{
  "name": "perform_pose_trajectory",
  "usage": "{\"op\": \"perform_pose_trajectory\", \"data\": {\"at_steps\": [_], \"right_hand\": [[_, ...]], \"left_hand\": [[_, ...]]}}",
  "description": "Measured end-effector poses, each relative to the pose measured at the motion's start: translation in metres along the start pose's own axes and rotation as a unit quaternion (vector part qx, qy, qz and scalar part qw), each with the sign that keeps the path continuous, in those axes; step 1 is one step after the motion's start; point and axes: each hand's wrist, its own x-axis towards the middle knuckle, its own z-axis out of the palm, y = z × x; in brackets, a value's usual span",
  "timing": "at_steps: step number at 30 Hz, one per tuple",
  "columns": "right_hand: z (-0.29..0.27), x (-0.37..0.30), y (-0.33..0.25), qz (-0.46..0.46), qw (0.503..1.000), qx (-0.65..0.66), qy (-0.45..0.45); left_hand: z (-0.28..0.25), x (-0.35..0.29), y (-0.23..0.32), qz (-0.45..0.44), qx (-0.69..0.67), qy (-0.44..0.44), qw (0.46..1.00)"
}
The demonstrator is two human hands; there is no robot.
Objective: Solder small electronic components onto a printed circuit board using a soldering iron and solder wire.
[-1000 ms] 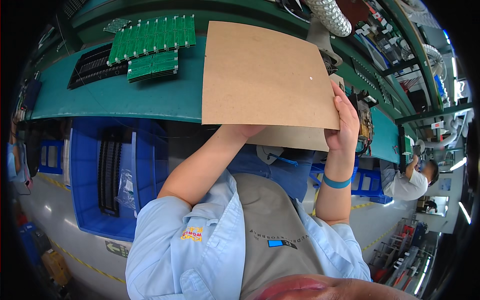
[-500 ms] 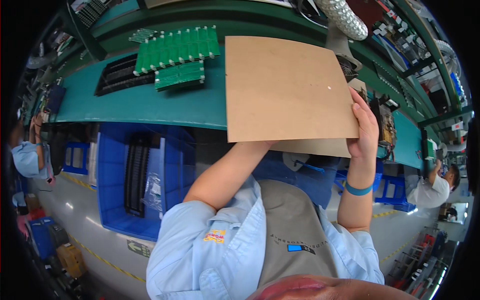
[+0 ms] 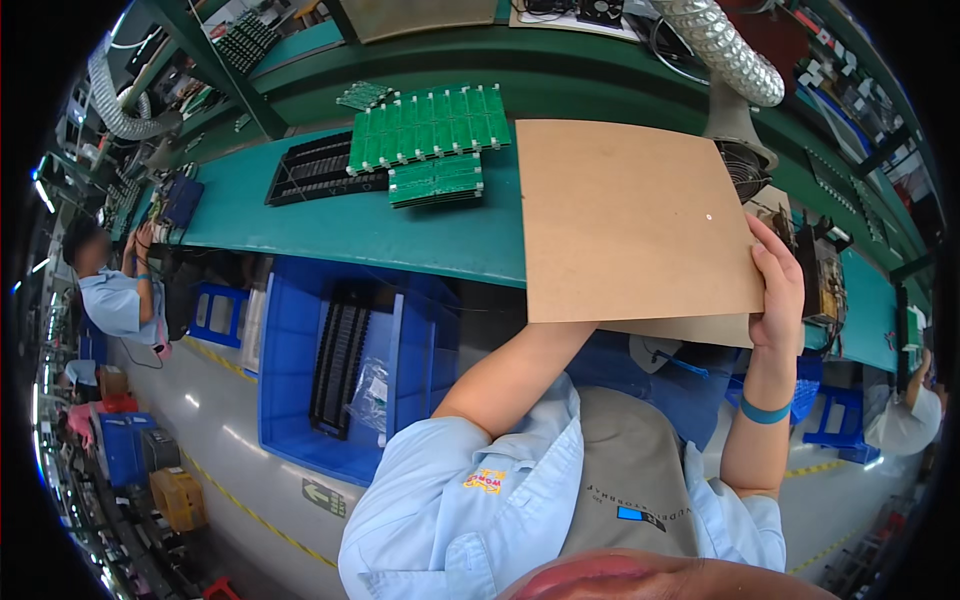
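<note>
One flat brown cardboard sheet (image 3: 640,225) has its right edge pinched by fingers of the right hand (image 3: 779,288); the left hand hides beneath it, fingers' state unclear.

Left hand — hidden by the brown board (image 3: 630,225); at the board's upper-right corner, a round grille (image 3: 748,172), part-covered — above the board, a silver hose (image 3: 722,45), cropped by the top edge.

A blue bin (image 3: 290,385) holds a black rack (image 3: 340,362), and a silver duct (image 3: 735,55) hangs down.
</note>
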Motion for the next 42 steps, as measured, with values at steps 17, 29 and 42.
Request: {"op": "perform_pose_trajectory", "data": {"at_steps": [17,29,42], "right_hand": [[-0.022,0.004,0.000,0.022,0.999,-0.042,0.007],[0.060,-0.027,-0.023,-0.315,0.842,-0.432,-0.067],[0.056,-0.012,0.003,-0.322,0.835,-0.433,-0.108]], "left_hand": [[-0.007,-0.007,0.005,0.001,0.161,0.017,0.987],[0.018,-0.015,0.003,0.012,0.146,0.048,0.988],[0.035,0.000,-0.007,-0.130,-0.036,-0.003,0.991]]}}
